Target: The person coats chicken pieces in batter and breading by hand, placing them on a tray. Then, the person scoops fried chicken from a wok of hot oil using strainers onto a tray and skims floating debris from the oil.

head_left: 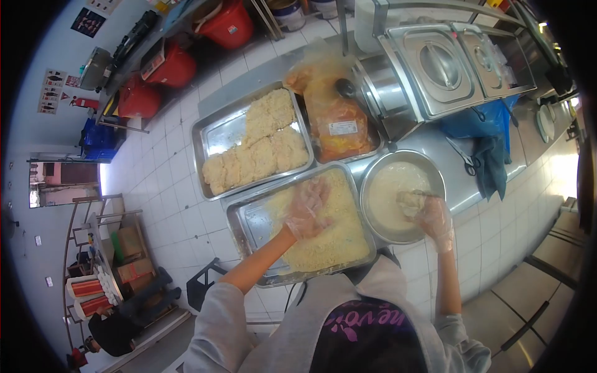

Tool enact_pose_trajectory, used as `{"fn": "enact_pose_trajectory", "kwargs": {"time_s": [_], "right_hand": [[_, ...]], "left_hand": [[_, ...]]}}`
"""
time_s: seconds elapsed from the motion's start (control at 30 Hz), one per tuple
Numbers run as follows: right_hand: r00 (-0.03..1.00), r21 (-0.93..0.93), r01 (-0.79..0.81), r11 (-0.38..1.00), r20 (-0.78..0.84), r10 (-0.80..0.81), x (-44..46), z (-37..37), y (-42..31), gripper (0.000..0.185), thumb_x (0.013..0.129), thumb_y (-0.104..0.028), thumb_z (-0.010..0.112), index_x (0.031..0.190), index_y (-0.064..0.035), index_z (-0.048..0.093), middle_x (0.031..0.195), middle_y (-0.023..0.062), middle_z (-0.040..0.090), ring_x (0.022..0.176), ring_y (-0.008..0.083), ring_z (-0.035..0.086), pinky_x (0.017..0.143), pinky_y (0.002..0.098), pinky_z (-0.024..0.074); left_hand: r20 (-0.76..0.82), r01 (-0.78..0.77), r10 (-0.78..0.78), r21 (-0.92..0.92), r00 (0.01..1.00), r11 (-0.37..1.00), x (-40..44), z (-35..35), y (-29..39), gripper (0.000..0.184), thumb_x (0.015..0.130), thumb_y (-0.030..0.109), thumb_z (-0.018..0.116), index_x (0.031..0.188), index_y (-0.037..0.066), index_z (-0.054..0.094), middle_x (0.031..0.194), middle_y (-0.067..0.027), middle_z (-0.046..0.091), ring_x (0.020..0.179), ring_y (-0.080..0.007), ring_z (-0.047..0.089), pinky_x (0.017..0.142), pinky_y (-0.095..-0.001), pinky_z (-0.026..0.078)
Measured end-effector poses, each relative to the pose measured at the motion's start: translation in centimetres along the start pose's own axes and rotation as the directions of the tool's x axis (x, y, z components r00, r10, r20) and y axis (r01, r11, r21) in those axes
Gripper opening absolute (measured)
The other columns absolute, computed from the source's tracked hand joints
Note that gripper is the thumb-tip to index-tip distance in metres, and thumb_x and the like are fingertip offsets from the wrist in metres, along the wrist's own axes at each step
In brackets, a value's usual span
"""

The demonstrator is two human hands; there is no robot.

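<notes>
My left hand (306,210), in a clear plastic glove, is over the tray of pale yellow breadcrumbs (339,248). Its fingers are stretched out and the thumb stands apart, with crumbs around them. At the steel bowl of creamy batter (388,180), my right hand (434,219), also gloved, reaches in over the near right rim. Its fingers curl together, thick with batter; what they hold, if anything, is hidden by the coating. Behind the crumbs, a second steel tray (217,133) carries several breaded pieces (258,155) laid in rows.
A clear bag of orange marinated meat (336,118) lies in a tray behind the bowl. Lidded steel containers (438,65) stand back right. Scissors (467,160) and a dark cloth (491,165) lie at right. Red buckets (227,28) line the far left; another person (118,329) is at lower left.
</notes>
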State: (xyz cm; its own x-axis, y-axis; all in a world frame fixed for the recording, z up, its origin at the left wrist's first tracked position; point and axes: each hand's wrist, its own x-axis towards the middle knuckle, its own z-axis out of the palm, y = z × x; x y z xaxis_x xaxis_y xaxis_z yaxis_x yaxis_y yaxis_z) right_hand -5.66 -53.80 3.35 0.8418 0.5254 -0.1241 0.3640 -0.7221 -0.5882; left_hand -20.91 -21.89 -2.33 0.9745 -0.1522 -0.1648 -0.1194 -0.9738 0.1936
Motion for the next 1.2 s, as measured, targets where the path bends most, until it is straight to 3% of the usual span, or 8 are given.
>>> {"fn": "enact_pose_trajectory", "kwargs": {"time_s": [0.13, 0.47, 0.53, 0.77, 0.93, 1.0, 1.17, 1.2], "right_hand": [[0.990, 0.090, -0.137, 0.986, 0.033, 0.135, -0.3, 0.1, -0.5, 0.038, 0.062, -0.020, 0.074, 0.094, -0.0036, 0.063, 0.085, 0.0153, 0.062, 0.085, 0.0335, 0.058, 0.074, 0.0415, 0.0484], [0.996, -0.034, -0.092, 0.995, -0.021, 0.092, -0.5, -0.9, -3.0, 0.041, 0.064, -0.016, 0.070, 0.104, -0.0064, 0.062, 0.084, 0.0160, 0.062, 0.084, 0.0336, 0.058, 0.074, 0.0416, 0.0484], [0.998, -0.079, -0.056, 0.995, -0.031, 0.054, -0.6, -0.5, -2.5, 0.043, 0.064, -0.016, 0.071, 0.105, -0.0064, 0.061, 0.085, 0.0161, 0.061, 0.084, 0.0336, 0.058, 0.074, 0.0415, 0.0486], [0.996, 0.009, -0.094, 0.996, 0.010, 0.094, 0.4, -0.8, -3.3, 0.048, 0.065, -0.022, 0.076, 0.107, -0.0053, 0.059, 0.091, 0.0156, 0.062, 0.087, 0.0325, 0.059, 0.075, 0.0408, 0.0494], [0.999, 0.070, 0.025, 0.997, -0.048, -0.021, 0.2, 0.5, -1.0, 0.048, 0.070, -0.024, 0.075, 0.109, -0.0028, 0.056, 0.100, 0.0154, 0.062, 0.089, 0.0313, 0.060, 0.078, 0.0395, 0.0489], [0.996, 0.390, -0.033, 0.920, -0.065, 0.063, -0.4, 1.1, -0.3, 0.046, 0.072, -0.024, 0.074, 0.108, -0.0015, 0.055, 0.102, 0.0148, 0.060, 0.092, 0.0322, 0.057, 0.081, 0.0398, 0.0466], [0.998, 0.114, 0.058, 0.992, -0.005, -0.058, -0.3, -0.9, -1.5, 0.048, 0.069, -0.014, 0.072, 0.111, -0.0031, 0.053, 0.106, 0.0151, 0.054, 0.098, 0.0328, 0.052, 0.086, 0.0393, 0.0437], [0.996, 0.044, 0.070, 0.997, 0.043, -0.072, -0.3, -1.2, -1.6, 0.054, 0.067, -0.008, 0.072, 0.117, -0.0046, 0.051, 0.110, 0.0147, 0.052, 0.102, 0.0322, 0.051, 0.087, 0.0380, 0.0432]], "left_hand": [[-0.007, 0.042, -0.042, -0.011, 0.999, 0.999, 0.1, 0.3, 0.8, 0.085, 0.080, 0.057, 0.048, 0.144, 0.005, 0.025, 0.151, -0.0193, 0.015, 0.139, -0.0374, 0.016, 0.108, -0.0600, 0.003], [-0.056, -0.058, 0.062, 0.072, 0.996, 0.996, -1.3, 2.9, -2.2, 0.072, 0.084, 0.045, 0.047, 0.143, 0.008, 0.028, 0.150, -0.0130, 0.022, 0.137, -0.0361, 0.021, 0.109, -0.0541, 0.011], [-0.130, 0.199, -0.280, -0.435, 0.951, 0.878, -3.2, 3.6, -2.4, 0.067, 0.086, 0.040, 0.045, 0.143, 0.008, 0.029, 0.149, -0.0108, 0.026, 0.136, -0.0357, 0.024, 0.108, -0.0511, 0.016], [-0.224, 0.395, -0.456, -0.268, 0.861, 0.879, -3.1, 1.4, 1.6, 0.070, 0.085, 0.045, 0.044, 0.143, 0.008, 0.029, 0.149, -0.0112, 0.026, 0.136, -0.0357, 0.024, 0.108, -0.0520, 0.015], [-0.083, 0.299, -0.306, -0.084, 0.948, 0.951, -3.1, 0.5, 0.4, 0.076, 0.084, 0.047, 0.044, 0.144, 0.005, 0.024, 0.150, -0.0129, 0.021, 0.138, -0.0352, 0.020, 0.109, -0.0543, 0.009], [-0.105, 0.268, -0.277, -0.090, 0.955, 0.959, -3.2, 0.6, -0.1, 0.072, 0.086, 0.044, 0.042, 0.144, 0.005, 0.024, 0.150, -0.0129, 0.022, 0.138, -0.0332, 0.020, 0.110, -0.0525, 0.009], [-0.088, 0.194, -0.218, -0.224, 0.972, 0.955, -3.4, 2.1, -2.1, 0.062, 0.089, 0.029, 0.042, 0.144, 0.007, 0.024, 0.151, -0.0119, 0.020, 0.140, -0.0262, 0.016, 0.113, -0.0436, 0.009], [-0.157, 0.130, -0.203, -0.385, 0.966, 0.914, -2.9, 2.1, -2.0, 0.057, 0.088, 0.023, 0.045, 0.141, 0.008, 0.031, 0.146, -0.0118, 0.029, 0.136, -0.0262, 0.025, 0.110, -0.0421, 0.016]]}}
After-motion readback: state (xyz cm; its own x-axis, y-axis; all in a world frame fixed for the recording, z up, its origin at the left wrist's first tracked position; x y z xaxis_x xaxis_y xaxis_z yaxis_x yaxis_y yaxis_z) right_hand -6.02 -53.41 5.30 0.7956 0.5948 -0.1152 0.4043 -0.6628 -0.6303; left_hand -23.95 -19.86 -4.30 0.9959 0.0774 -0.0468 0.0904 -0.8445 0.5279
